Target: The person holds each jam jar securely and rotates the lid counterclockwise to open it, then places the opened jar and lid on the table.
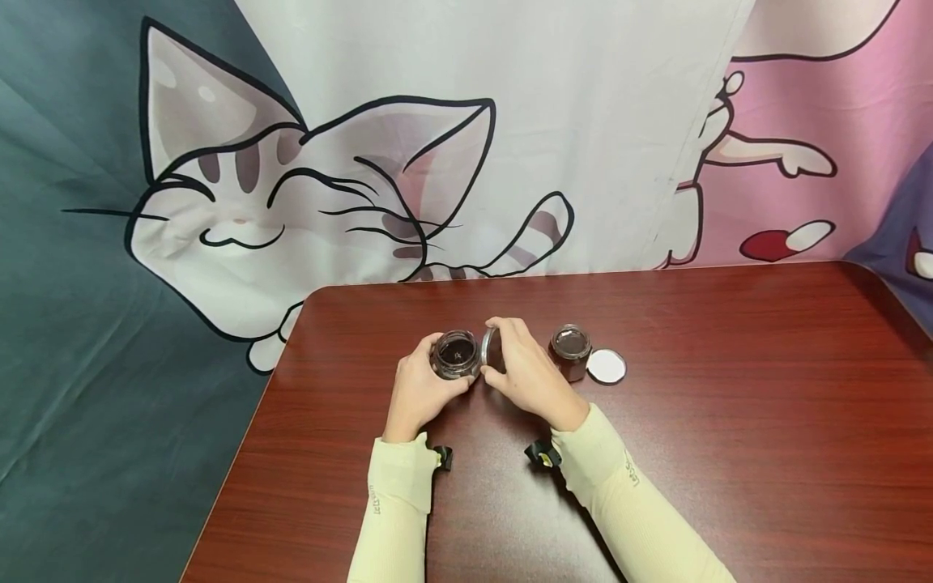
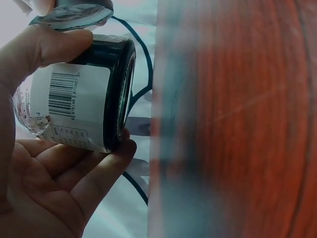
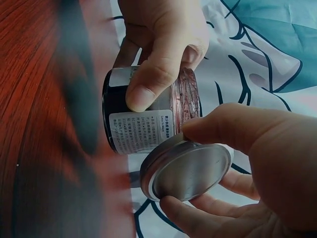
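Note:
A dark glass jar [image 1: 457, 356] with a white barcode label [image 2: 77, 106] has its mouth uncovered. My left hand [image 1: 421, 395] grips it round the side, thumb on one side and fingers on the other. Dark contents show through the mouth in the head view. Right beside the jar, my right hand [image 1: 532, 374] holds a round silver metal lid [image 3: 190, 171] by its rim, between thumb and fingers. The lid is tilted on edge close to the jar's mouth, not covering it. Wrist views show the jar's base against the backdrop, seemingly raised off the table.
A second dark jar [image 1: 571, 348] stands to the right of my right hand, its top facing up. A round white-faced lid [image 1: 607, 367] lies against its right side. All this is on a reddish-brown wooden table [image 1: 729, 453], with a cartoon-cat cloth [image 1: 240, 219] behind.

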Demonstrator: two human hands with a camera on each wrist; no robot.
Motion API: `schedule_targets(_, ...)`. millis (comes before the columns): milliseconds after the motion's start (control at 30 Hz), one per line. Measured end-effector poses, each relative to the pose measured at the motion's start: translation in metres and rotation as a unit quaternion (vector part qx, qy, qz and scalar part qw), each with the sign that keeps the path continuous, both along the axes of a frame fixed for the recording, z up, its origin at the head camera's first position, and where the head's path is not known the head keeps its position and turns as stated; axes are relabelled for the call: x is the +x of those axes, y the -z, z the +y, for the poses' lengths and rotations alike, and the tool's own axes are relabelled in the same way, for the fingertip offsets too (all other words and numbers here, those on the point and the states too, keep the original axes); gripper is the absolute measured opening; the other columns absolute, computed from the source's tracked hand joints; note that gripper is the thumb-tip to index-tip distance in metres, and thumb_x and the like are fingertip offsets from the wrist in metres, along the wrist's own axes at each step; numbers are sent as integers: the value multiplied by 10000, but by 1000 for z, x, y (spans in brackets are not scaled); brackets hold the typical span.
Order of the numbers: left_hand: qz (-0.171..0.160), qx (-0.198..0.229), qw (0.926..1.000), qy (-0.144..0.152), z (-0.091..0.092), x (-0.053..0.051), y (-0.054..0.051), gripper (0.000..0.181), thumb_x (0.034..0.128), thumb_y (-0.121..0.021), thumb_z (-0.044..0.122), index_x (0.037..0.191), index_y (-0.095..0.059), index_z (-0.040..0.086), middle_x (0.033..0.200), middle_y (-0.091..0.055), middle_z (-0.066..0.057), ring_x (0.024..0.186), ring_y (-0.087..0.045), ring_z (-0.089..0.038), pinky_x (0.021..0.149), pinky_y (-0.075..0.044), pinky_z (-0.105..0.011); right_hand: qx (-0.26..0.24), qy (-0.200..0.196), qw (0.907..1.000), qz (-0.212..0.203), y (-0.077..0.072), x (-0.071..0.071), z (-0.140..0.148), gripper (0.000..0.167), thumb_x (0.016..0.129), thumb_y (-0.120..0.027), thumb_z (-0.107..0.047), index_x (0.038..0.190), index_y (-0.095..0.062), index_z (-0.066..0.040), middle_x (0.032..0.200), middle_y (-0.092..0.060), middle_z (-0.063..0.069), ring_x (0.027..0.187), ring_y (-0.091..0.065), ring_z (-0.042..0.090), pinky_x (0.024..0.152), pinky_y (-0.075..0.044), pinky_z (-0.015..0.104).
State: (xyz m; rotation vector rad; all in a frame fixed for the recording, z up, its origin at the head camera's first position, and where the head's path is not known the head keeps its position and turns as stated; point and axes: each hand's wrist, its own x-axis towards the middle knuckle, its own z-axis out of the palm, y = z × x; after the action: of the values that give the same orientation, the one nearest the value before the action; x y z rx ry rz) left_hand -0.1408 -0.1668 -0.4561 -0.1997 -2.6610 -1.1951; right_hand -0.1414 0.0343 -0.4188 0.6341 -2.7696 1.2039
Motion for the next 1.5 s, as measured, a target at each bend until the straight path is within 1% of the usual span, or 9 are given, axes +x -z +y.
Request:
schedule_targets(267, -106, 12, 9999, -100, 1, -1, 0, 666, 648, -905, 241, 1236, -634, 90, 1048, -725, -56, 930, -684, -195, 819, -541, -405, 22, -7, 10000, -25, 2, -1, 0, 648, 843, -763, -90, 1396, -446, 25, 1347, -491, 221, 1145, -575, 330, 970, -478, 456)
schedule_targets(533, -142, -95, 9996, -206, 1, -2, 0, 684, 634, -909, 253, 1241, -637, 93, 1055, -724, -57, 932, -684, -208, 821, -537, -401, 17, 33, 9999, 142, 4, -3, -1, 640, 824, -787, -77, 1358, -468, 70, 1302, -525, 242, 1166, -572, 344, 1005, -463, 460)
schedule_targets(700, -143, -164, 9994, -274, 0, -2, 1, 687, 629, -910, 266, 1236, -639, 94, 1058, -724, -59, 942, -685, -219, 829, -535, -403, 34, 71, 9999, 103, 4, -2, -2, 631, 824, -792, -73, 1349, -477, 79, 1290, -546, 246, 1163, -578, 344, 1005, -464, 461)
schedule_targets(767, -151, -175, 9993, -286, 1, -2, 1, 685, 629, -910, 270, 1234, -640, 96, 1060, -724, -57, 947, -686, -222, 832, -534, -405, 42, 100, 9999, 51, 3, -2, -2, 631, 822, -795, -75, 1348, -481, 75, 1285, -553, 239, 1125, -591, 331, 984, -474, 458)
schedule_targets(967, -132, -170, 9993, -290, 1, -2, 2, 676, 629, -912, 268, 1227, -643, 101, 1051, -727, -50, 943, -688, -220, 825, -536, -413, 32, 181, 9998, 8, 4, -3, -2, 635, 803, -818, -74, 1332, -497, 70, 1210, -577, 212, 915, -615, 260, 862, -509, 426)
schedule_targets(1067, -149, -150, 9993, -299, 1, -1, 2, 677, 630, -913, 271, 1229, -644, 102, 1051, -728, -46, 948, -689, -213, 827, -535, -412, 51, 216, 9997, 47, 5, -4, -3, 636, 796, -826, -77, 1324, -504, 71, 1163, -592, 198, 895, -623, 246, 846, -514, 420)
schedule_targets(1200, -192, -131, 9992, -327, 2, 0, 1, 680, 630, -912, 273, 1232, -645, 103, 1050, -731, -44, 953, -692, -208, 827, -536, -415, 58, 269, 9996, -16, 5, -4, -3, 643, 792, -830, -85, 1329, -508, 62, 1116, -602, 174, 887, -621, 242, 833, -518, 421)
schedule_targets(1400, -215, -102, 9991, -354, 3, -1, 2, 679, 625, -920, 267, 1224, -646, 100, 1044, -731, -47, 953, -692, -213, 831, -534, -412, 120, 301, 9993, -169, 7, -5, -3, 660, 801, -824, -94, 1359, -504, 54, 1223, -590, 202, 969, -610, 276, 897, -509, 447)
schedule_targets(1500, -217, -84, 9991, -361, 3, -1, 2, 663, 629, -921, 257, 1213, -649, 101, 1030, -733, -45, 945, -692, -210, 830, -534, -412, 135, 323, 9991, -231, 7, -5, -3, 664, 797, -822, -85, 1362, -499, 51, 1229, -586, 200, 976, -607, 278, 906, -504, 450)
